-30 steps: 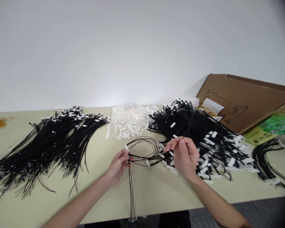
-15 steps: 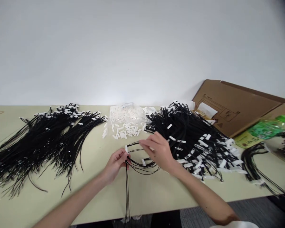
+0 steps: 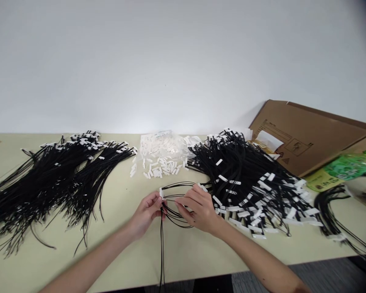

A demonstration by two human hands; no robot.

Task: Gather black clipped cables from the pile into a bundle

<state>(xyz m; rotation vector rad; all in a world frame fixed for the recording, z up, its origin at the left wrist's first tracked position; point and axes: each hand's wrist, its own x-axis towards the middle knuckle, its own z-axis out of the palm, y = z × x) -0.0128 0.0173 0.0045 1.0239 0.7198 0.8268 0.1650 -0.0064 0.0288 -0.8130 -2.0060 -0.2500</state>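
Note:
My left hand (image 3: pixel 148 210) is closed on a small white connector (image 3: pixel 161 193), pinched between thumb and fingers at the front middle of the table. Thin black wires (image 3: pixel 175 185) run from the connector toward the right, and a few hang down below the left hand past the table's edge. Over these wires is my right hand (image 3: pixel 199 208), with thumb and forefinger pinched together at one black wire near the connector. Its other fingers are curled and hide part of the bundle. A white connector end (image 3: pixel 202 187) shows just behind the right knuckles.
Black wires with white ends lie in a large pile on the left (image 3: pixel 61 179) and another on the right (image 3: pixel 240 167). Loose white connectors (image 3: pixel 163 167) lie before a clear plastic bag (image 3: pixel 163 144). At right are a cardboard box (image 3: pixel 299 130) and a green-labelled bottle (image 3: pixel 347 166).
My right hand has come down from the upper wires to a lower one, nearer the connector. The upper wires now stretch free to the right. My left hand keeps its hold.

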